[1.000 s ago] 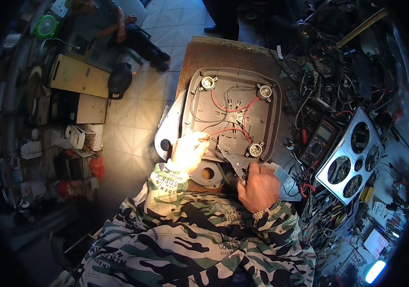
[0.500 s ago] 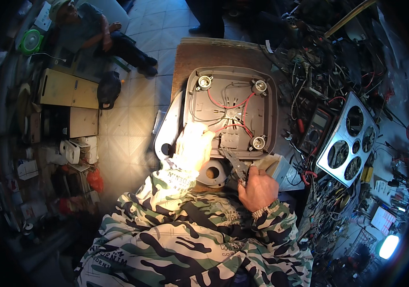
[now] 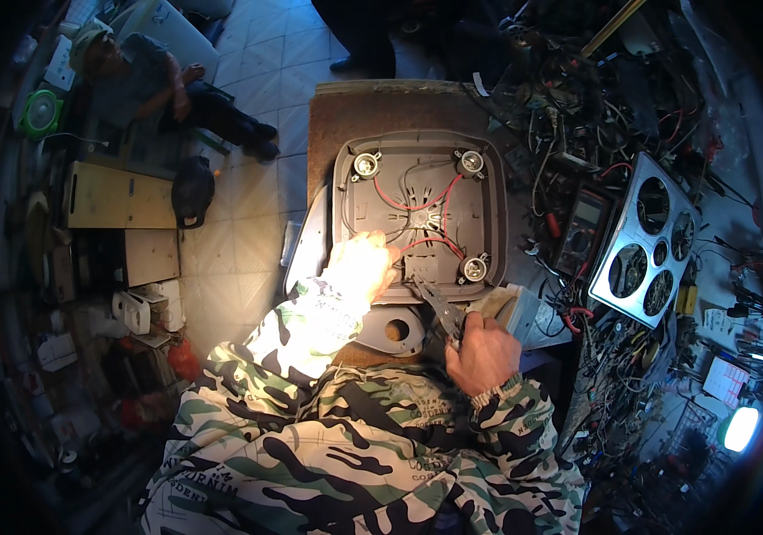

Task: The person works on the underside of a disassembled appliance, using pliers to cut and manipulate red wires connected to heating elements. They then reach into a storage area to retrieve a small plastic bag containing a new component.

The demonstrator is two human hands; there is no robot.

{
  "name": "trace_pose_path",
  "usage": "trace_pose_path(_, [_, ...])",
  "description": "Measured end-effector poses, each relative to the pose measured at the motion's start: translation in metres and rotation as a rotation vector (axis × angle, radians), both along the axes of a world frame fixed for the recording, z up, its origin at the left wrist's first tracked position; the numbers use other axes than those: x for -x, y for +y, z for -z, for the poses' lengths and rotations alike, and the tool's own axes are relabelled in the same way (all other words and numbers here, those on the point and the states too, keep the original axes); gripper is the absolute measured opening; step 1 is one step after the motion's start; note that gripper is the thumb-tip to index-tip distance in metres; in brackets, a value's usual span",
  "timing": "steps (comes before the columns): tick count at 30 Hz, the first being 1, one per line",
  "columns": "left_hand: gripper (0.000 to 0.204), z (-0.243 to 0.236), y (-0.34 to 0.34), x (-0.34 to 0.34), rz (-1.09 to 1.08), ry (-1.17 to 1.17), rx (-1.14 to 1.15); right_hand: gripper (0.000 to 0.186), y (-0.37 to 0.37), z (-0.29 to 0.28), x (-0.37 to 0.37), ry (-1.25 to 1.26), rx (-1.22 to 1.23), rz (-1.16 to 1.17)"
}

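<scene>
1. my right hand (image 3: 486, 355), fingers clamped round a flat grey tool (image 3: 442, 309), holds its tip off the small block (image 3: 421, 267) it covered a second ago, leaving that exposed.
2. my left hand (image 3: 361, 267) bunches over the brown tray (image 3: 470, 201), on the bench (image 3: 399, 102); glare hides any grip.
3. printed lettering crosses my camouflage jacket (image 3: 337, 446).

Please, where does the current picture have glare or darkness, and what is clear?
Head view: glare washes out the left hand and left sleeve; head view: lamp at lower right glows white; head view: corners are black; head view: right hand and metal tool look readable.
</scene>
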State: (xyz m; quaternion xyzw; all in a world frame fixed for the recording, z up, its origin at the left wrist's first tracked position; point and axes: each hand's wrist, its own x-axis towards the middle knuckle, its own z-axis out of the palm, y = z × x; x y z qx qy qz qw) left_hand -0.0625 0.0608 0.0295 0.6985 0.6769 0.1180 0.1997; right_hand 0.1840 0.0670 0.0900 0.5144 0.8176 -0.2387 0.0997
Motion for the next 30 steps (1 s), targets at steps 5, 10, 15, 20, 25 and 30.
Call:
trace_pose_path(5, [0.015, 0.015, 0.001, -0.001, -0.037, 0.055, 0.021, 0.040, 0.003, -0.003, 0.003, -0.011, -0.006, 0.005])
trace_pose_path(10, [0.010, 0.019, -0.008, -0.007, -0.139, -0.041, -0.145, 0.038, 0.008, -0.005, 0.013, 0.026, -0.063, -0.012])
trace_pose_path(15, [0.012, 0.028, -0.011, -0.004, -0.047, -0.025, -0.162, 0.038, 0.014, -0.002, 0.021, 0.000, -0.032, -0.030])
trace_pose_path(20, [0.015, 0.027, -0.003, 0.009, 0.073, -0.103, -0.061, 0.037, 0.018, -0.001, 0.021, -0.046, 0.026, -0.037])
trace_pose_path(25, [0.014, 0.005, 0.005, 0.009, 0.090, -0.174, -0.003, 0.036, 0.022, -0.005, 0.021, -0.048, 0.030, -0.038])
trace_pose_path(30, [0.013, 0.023, 0.003, 0.011, 0.102, -0.176, -0.029, 0.037, 0.025, 0.002, 0.020, -0.038, 0.057, -0.033])
